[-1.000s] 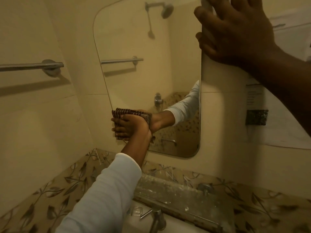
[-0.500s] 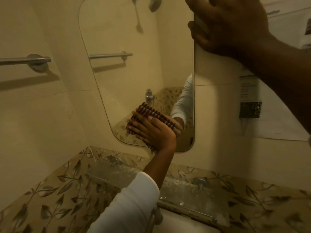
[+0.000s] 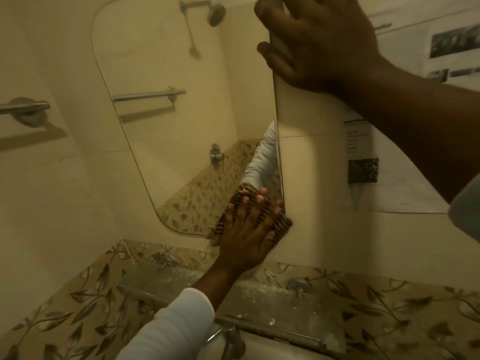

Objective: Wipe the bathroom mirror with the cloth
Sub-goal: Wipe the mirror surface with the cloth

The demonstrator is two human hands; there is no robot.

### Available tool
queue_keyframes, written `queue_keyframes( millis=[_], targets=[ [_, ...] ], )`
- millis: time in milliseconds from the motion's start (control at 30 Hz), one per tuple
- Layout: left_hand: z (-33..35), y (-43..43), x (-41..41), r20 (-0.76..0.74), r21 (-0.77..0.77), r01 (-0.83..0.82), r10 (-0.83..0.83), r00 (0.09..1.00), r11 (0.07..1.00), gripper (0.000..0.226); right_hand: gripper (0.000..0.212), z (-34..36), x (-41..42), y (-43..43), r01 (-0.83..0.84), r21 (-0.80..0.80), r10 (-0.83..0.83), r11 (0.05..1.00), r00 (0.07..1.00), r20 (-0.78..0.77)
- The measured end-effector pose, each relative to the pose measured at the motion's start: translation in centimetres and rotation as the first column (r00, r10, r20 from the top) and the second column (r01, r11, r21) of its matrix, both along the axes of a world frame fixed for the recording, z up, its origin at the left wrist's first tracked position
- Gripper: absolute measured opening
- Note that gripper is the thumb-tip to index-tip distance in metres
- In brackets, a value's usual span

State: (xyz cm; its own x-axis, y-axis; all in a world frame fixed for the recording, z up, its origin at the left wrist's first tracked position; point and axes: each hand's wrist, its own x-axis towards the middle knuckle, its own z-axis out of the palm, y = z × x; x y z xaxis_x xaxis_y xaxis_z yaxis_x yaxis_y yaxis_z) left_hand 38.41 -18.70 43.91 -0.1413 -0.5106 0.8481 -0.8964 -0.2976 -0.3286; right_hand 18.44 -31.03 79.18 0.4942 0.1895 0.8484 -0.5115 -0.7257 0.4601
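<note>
The mirror [image 3: 181,120] hangs on the cream tiled wall, swung out a little at its right edge. My left hand [image 3: 246,229] presses a brown ribbed cloth [image 3: 279,226] flat against the mirror's lower right corner, fingers spread over it. Part of the cloth is hidden under the hand. My right hand [image 3: 319,40] grips the mirror's upper right edge, fingers curled around it. The glass reflects a shower head, a towel bar and my white sleeve.
A metal towel bar [image 3: 24,106] sticks out from the left wall. Below the mirror runs a dusty glass shelf [image 3: 259,294] on metal pegs, above a tap [image 3: 231,339] and the basin. Leaf-patterned tiles [image 3: 85,302] band the wall. Papers [image 3: 415,126] are stuck to the right.
My left hand has slid the cloth rightward and downward along the mirror's lower part, from near its left edge to its lower right corner. My right hand has kept its hold.
</note>
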Motion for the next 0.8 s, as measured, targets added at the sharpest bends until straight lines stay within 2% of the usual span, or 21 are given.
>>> queue_keyframes(
  millis=[133,267,500,800],
  targets=[
    [0.8,1.8,2.9,0.174,0.060,-0.003,-0.007,0.985,0.998,0.064,0.064,0.2,0.0,0.1,0.047,-0.026,-0.046,0.999,0.999,0.012],
    [1.8,3.9,5.8,0.213,0.057,0.020,-0.032,0.977,0.998,0.065,0.064,0.2,0.1,-0.1,0.083,-0.037,-0.083,0.996,0.996,0.017],
    [5.8,5.3,8.1,0.138,0.075,-0.012,0.001,0.990,0.997,0.063,0.063,0.3,0.0,0.1,0.126,-0.070,-0.125,0.990,0.992,0.017],
    [19.6,1.7,1.8,-0.192,-0.128,-0.038,0.013,0.981,0.991,0.064,0.065,0.4,-0.1,0.3,0.161,-0.123,-0.156,0.979,0.986,0.051]
  ],
)
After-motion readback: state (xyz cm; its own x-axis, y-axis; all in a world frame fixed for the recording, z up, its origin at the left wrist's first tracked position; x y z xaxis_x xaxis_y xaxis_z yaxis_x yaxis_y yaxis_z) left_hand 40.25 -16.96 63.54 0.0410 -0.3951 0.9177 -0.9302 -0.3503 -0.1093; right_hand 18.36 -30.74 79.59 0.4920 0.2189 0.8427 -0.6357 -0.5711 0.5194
